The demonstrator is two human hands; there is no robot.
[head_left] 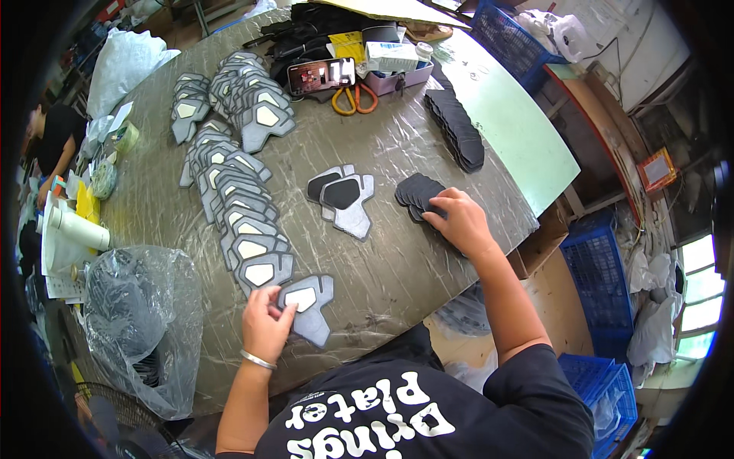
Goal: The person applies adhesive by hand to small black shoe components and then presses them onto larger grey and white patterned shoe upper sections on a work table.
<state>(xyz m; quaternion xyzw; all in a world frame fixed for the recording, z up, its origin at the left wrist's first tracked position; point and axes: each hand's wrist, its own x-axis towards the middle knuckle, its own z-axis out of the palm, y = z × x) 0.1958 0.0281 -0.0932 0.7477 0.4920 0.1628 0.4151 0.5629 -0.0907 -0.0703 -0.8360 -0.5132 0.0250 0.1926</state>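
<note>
With curled fingers, my left hand (265, 324) grips the left edge of a loose grey cut piece (314, 324), its thumb beside the white patch (303, 299). This piece lies at the near end of a long overlapping row of similar grey pieces (241, 203). My right hand (463, 222) pinches at the near edge of a small stack of black cut pieces (417, 190); whether one or several are between the fingers is hidden. Between the hands lie two overlapping grey pieces (353, 220) with black patches on them.
More grey pieces (264, 122) and a longer black stack (456, 130) lie farther back. Orange-handled scissors (355, 101), a phone (321, 76) and a purple box (397, 81) sit at the far side. A clear plastic bag (145, 321) stands left. Blue crates (599, 275) are at right.
</note>
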